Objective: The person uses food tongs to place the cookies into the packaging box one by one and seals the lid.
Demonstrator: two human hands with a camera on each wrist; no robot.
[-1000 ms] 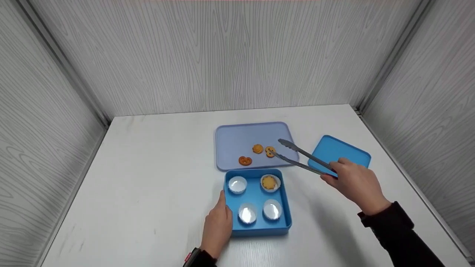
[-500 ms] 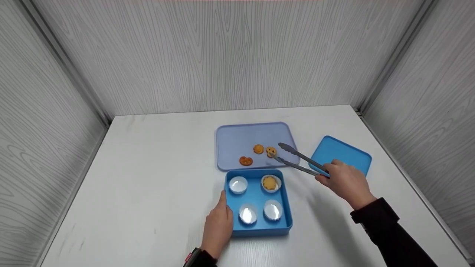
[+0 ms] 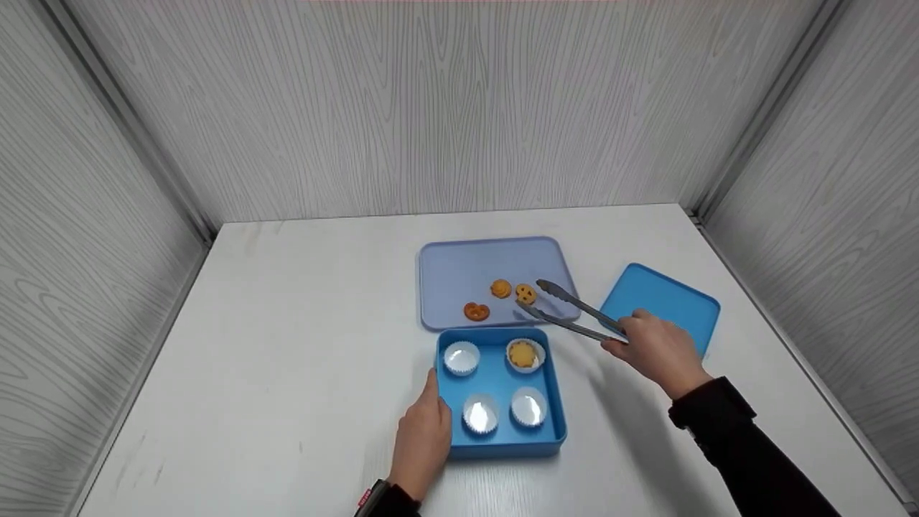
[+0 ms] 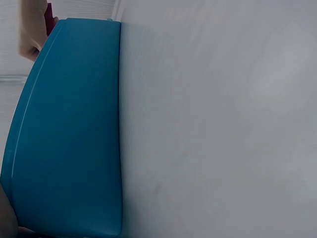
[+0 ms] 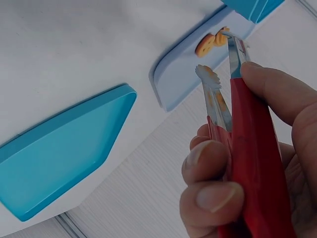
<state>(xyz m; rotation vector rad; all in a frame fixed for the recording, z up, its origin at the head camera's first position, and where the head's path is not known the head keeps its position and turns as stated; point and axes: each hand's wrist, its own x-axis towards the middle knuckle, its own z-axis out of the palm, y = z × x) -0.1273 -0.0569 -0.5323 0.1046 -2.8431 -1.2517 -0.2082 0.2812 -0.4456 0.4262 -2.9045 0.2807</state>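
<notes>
In the head view my right hand (image 3: 660, 352) holds tongs (image 5: 257, 163) with red handles and grey metal ends. Their tips stand apart around a round cookie with dark spots (image 3: 525, 293). That cookie lies on the pale lavender tray (image 3: 459, 266), beside a swirled cookie (image 3: 500, 289) and a pretzel-shaped cookie (image 3: 476, 311). My left hand (image 3: 422, 438) holds the left wall of the blue box (image 3: 502, 451), one finger along its outside and the thumb at the rim. Several white paper cups (image 3: 462, 357) sit inside; the back right one contains a star-shaped cookie (image 3: 523, 354).
A shallow blue lid (image 3: 664, 301) lies on the right side of the white table (image 3: 309, 323), behind my right hand. The box stands close in front of the tray. Wood-grained panels (image 3: 431, 108) rise at the back and on both sides.
My right hand has moved left and slightly toward me with the tongs, shifting their near tip off the spotted cookie to its near side. My left hand and the box stay in place.
</notes>
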